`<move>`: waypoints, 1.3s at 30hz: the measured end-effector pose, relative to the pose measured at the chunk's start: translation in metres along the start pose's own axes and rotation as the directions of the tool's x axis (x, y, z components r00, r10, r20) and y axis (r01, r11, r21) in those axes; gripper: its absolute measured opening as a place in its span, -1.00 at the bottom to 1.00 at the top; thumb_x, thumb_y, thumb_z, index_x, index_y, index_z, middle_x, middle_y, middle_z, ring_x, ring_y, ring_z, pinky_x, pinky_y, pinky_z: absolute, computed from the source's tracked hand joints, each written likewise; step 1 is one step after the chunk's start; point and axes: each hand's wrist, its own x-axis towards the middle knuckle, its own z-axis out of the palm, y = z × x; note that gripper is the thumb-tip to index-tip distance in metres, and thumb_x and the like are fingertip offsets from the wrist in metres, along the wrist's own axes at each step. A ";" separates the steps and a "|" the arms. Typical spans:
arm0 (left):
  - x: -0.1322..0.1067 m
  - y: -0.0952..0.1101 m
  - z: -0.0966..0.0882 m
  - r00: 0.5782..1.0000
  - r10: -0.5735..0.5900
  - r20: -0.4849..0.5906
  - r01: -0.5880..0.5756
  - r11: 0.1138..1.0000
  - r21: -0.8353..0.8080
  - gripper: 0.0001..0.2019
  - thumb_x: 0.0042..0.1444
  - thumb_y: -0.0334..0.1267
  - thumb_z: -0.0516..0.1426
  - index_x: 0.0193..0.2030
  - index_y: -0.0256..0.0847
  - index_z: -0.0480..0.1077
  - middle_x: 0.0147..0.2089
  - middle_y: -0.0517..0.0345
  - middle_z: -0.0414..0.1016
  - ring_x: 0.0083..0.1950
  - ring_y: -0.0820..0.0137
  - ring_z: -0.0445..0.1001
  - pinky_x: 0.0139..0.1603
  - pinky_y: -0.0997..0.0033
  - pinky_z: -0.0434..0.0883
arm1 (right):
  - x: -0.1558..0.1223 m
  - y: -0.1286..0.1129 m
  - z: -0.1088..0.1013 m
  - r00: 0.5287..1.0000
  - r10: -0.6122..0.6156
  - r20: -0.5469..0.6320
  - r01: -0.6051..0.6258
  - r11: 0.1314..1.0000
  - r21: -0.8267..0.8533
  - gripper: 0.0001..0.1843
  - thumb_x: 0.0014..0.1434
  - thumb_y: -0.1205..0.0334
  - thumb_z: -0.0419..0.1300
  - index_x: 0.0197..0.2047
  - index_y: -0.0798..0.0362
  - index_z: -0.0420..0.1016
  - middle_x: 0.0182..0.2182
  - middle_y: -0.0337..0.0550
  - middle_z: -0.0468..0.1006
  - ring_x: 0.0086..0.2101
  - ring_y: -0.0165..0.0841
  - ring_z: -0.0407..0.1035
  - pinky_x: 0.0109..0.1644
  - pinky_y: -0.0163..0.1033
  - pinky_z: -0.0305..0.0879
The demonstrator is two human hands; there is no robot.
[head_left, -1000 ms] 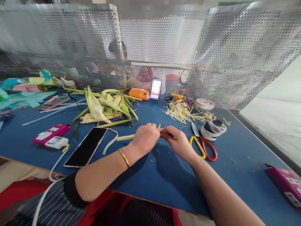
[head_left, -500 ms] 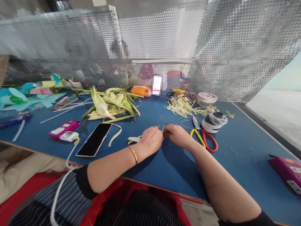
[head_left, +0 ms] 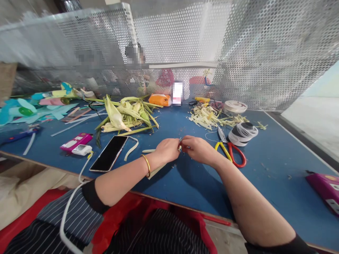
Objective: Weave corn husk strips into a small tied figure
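Observation:
My left hand [head_left: 169, 150], with a gold bangle [head_left: 148, 165] at the wrist, is closed just above the blue table [head_left: 169, 190]. A pale flat strip [head_left: 156, 173] comes out from beneath it toward me, and another pale strip end [head_left: 148, 151] shows on its left side. Fingertip to fingertip with it, my right hand [head_left: 198, 150] pinches at a small pale-green bit, mostly hidden by the fingers. Right of that hand lie scissors [head_left: 237, 157] with one yellow and one red handle, beside a spool of white cord [head_left: 242, 134].
Corn husks [head_left: 129, 114] are heaped behind my left hand, shredded pale scraps [head_left: 203, 116] behind my right. A phone [head_left: 109, 153] and magenta power strip [head_left: 76, 142] lie left; another magenta power strip [head_left: 324, 188] sits right. A perforated metal screen [head_left: 180, 38] stands behind.
Both hands have shifted slightly, staying together. The thin pointed piece between the fingertips no longer shows, and a pale strip now sticks out below my left wrist.

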 end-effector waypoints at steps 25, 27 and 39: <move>0.009 -0.049 -0.017 0.985 0.148 0.093 -0.120 0.959 -0.257 -0.88 0.00 -0.24 0.16 -0.48 -0.10 0.53 -0.44 0.23 0.55 -0.39 0.41 0.43 -0.41 0.47 0.21 | -0.008 -0.005 0.005 0.992 -0.063 0.113 0.062 0.998 0.013 -0.75 0.13 0.55 0.05 -0.39 0.07 0.47 -0.15 -0.06 0.57 -0.22 -0.31 0.46 -0.19 -0.28 0.25; 0.006 -0.049 -0.012 0.990 0.125 0.065 -0.096 0.937 -0.336 -0.87 0.03 -0.26 0.14 -0.47 -0.14 0.51 -0.45 0.22 0.56 -0.43 0.44 0.43 -0.43 0.48 0.21 | -0.011 -0.005 0.006 0.991 -0.064 0.115 0.062 0.998 0.016 -0.75 0.15 0.54 0.04 -0.40 0.06 0.44 -0.12 -0.06 0.56 -0.20 -0.30 0.46 -0.17 -0.27 0.26; 0.007 -0.034 0.007 0.992 0.100 -0.082 -0.129 0.810 -0.572 -0.86 0.04 -0.26 0.12 -0.46 -0.21 0.46 -0.44 0.20 0.52 -0.36 0.42 0.45 -0.32 0.46 0.30 | -0.018 0.001 0.005 0.995 -0.070 0.068 0.068 0.997 0.036 -0.75 0.12 0.54 0.04 -0.44 0.04 0.42 -0.21 -0.09 0.56 -0.19 -0.29 0.45 -0.13 -0.23 0.27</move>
